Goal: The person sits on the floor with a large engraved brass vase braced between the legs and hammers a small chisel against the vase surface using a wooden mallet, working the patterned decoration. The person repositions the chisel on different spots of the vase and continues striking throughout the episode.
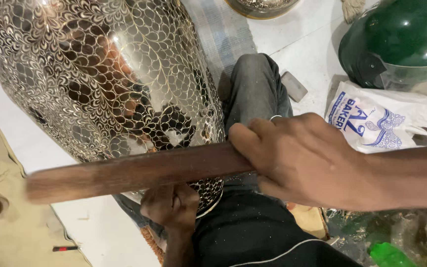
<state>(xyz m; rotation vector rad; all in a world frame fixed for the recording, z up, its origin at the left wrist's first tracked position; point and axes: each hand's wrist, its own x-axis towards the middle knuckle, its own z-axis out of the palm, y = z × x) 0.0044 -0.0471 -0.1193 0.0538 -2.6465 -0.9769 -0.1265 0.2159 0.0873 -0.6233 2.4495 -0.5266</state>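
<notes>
The large metal vessel, mirror-bright and chased all over with fine scale patterns, lay tilted across the person's lap, apparently so its flank faced up. The left hand was bunched closed at its lower rim, seemingly pinching something unseen, while the right hand clenched a blurred wooden stick across it. A green helmet and a white printed bag sat on the floor.

A crumpled white plastic bag with blue print is lying just above the right hand, beside its wrist. It is sitting below a dark green helmet, touching it.
</notes>
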